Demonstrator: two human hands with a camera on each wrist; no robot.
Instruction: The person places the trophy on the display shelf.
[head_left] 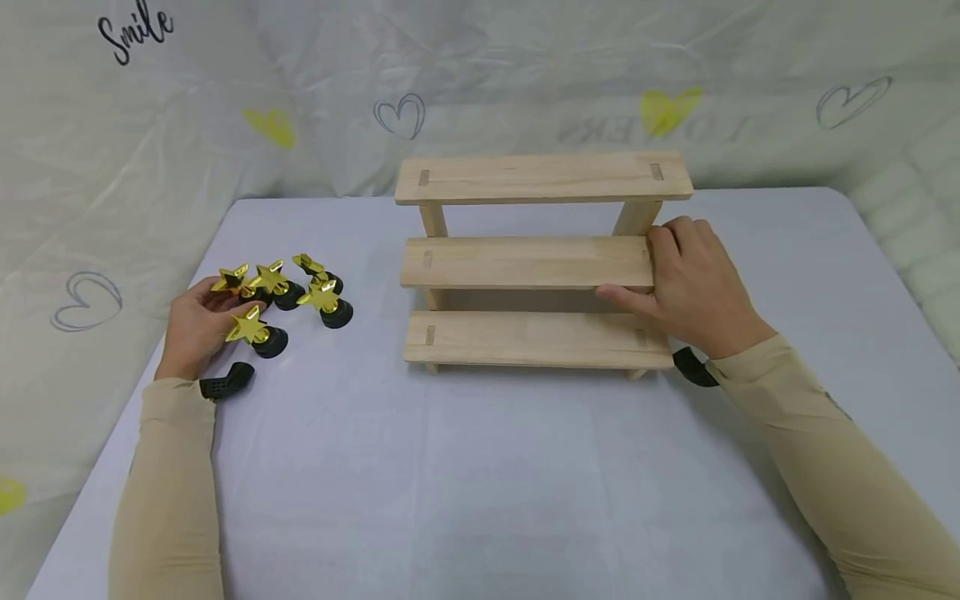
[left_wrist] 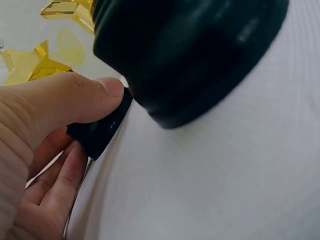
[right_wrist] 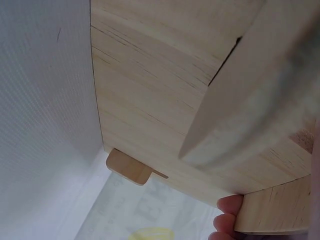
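My left hand [head_left: 193, 327] is at the table's left side among several small trophies, each with a gold star on a black round base. Its thumb and fingers pinch the black base of the back-left star trophy [head_left: 232, 277]; that base [left_wrist: 102, 127] shows between them in the left wrist view. A nearer trophy [head_left: 248, 327] leans close to the hand, its dark base [left_wrist: 190, 50] large in that view. My right hand [head_left: 701, 283] grips the right end of the middle board of a three-tier wooden shelf [head_left: 525, 262]. Some fingertips [right_wrist: 230, 205] show by the wood in the right wrist view.
Other star trophies [head_left: 322, 298] stand to the right of the left hand. A white cloth covers the table [head_left: 510, 483]. Behind it hangs a pale curtain [head_left: 495, 75] with printed hearts. Black wrist pieces [head_left: 228, 382] sit at both cuffs.
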